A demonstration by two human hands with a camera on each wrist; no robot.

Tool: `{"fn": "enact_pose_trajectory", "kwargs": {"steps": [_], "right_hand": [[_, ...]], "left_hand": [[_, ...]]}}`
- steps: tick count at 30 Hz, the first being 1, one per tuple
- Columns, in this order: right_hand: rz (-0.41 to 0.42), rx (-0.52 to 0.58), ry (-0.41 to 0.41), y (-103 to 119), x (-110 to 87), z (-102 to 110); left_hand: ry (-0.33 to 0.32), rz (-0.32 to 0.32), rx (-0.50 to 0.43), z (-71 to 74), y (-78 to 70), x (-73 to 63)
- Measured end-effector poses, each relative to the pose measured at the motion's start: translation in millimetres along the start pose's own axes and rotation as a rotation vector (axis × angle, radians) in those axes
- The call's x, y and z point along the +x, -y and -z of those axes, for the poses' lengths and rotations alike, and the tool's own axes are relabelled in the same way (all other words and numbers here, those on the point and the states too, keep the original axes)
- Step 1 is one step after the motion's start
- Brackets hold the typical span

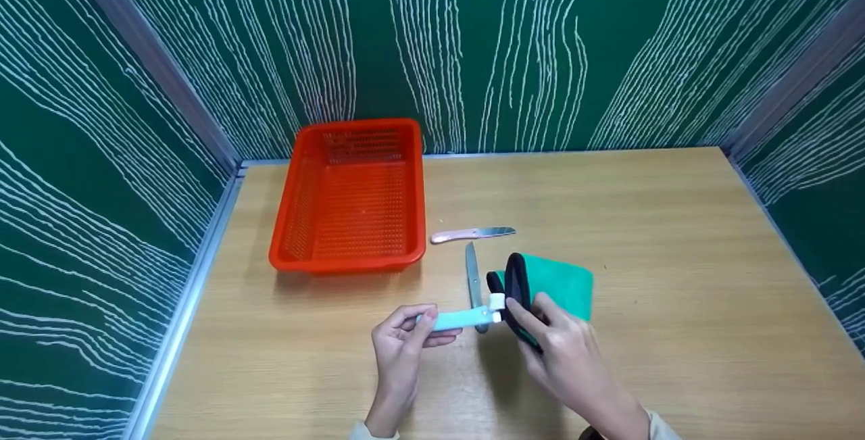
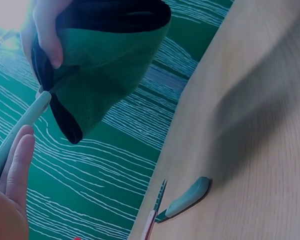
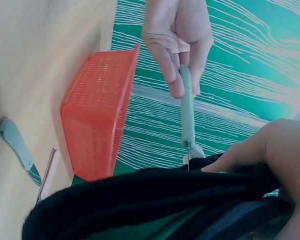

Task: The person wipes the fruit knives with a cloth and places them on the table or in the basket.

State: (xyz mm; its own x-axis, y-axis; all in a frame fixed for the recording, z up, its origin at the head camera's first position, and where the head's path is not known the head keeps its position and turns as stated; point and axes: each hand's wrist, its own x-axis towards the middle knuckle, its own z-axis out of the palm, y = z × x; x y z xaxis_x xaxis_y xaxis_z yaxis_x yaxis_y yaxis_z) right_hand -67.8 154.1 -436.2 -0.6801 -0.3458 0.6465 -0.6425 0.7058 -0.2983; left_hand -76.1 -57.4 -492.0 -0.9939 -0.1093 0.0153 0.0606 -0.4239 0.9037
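Observation:
My left hand (image 1: 403, 345) pinches a turquoise-handled tool (image 1: 459, 320) with small white pieces at its far end. In the right wrist view, a thin metal edge shows past the tool's handle (image 3: 187, 115), right at the cloth. My right hand (image 1: 564, 352) grips a green cloth (image 1: 559, 283) with thick black edging, folded and held above the table. The tool's far end meets the black edging in the left wrist view. Behind the hands lie a pink-handled knife (image 1: 473, 234) and a green-handled knife (image 1: 472, 271), the latter partly hidden by the tool.
A red perforated basket (image 1: 348, 265) stands at the back left of the wooden table (image 1: 676, 257). Green panels (image 1: 378, 34) with white wavy lines rise behind the table and on both sides.

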Motion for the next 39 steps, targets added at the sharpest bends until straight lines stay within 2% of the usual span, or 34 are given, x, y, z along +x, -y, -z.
{"fn": "enact_pose_trajectory", "kwargs": {"steps": [4, 8, 11, 14, 19, 24, 26, 31, 35, 39], "right_hand": [[0.025, -0.024, -0.016, 0.3, -0.8, 0.2], [-0.027, -0.007, -0.001, 3.6, -1.2, 1.6], [-0.055, 0.03, -0.048, 2.6, -0.4, 5.2], [-0.092, 0.09, -0.134, -1.5, 2.9, 10.2], [-0.18, 0.114, -0.232, -10.2, 10.0, 21.1], [-0.165, 0.083, -0.306, -13.9, 14.5, 26.5], [-0.132, 0.09, -0.29, -11.9, 13.5, 25.0], [-0.028, 0.118, -0.134, -2.8, 5.9, 8.1], [0.042, 0.071, -0.035, 0.1, 0.6, -3.1], [0.041, 0.011, 0.01, -0.1, -3.2, -6.4]], "left_hand": [[0.037, -0.064, -0.035, -1.4, 3.1, -0.3], [0.052, -0.088, -0.03, -2.2, 3.3, -0.6], [0.035, -0.059, -0.015, -3.1, 3.5, -0.8], [0.009, -0.023, -0.003, -2.8, 3.7, -0.8], [-0.007, 0.007, 0.026, 0.6, 2.8, -1.1], [-0.004, 0.011, 0.049, 2.4, 1.7, -0.1], [0.005, 0.003, 0.037, 0.0, 2.1, 0.1], [0.042, -0.033, 0.0, -3.8, 2.2, -0.3], [0.032, -0.007, 0.007, -6.2, 1.3, -1.7], [0.01, 0.027, 0.003, -7.4, 1.2, -2.9]]}}
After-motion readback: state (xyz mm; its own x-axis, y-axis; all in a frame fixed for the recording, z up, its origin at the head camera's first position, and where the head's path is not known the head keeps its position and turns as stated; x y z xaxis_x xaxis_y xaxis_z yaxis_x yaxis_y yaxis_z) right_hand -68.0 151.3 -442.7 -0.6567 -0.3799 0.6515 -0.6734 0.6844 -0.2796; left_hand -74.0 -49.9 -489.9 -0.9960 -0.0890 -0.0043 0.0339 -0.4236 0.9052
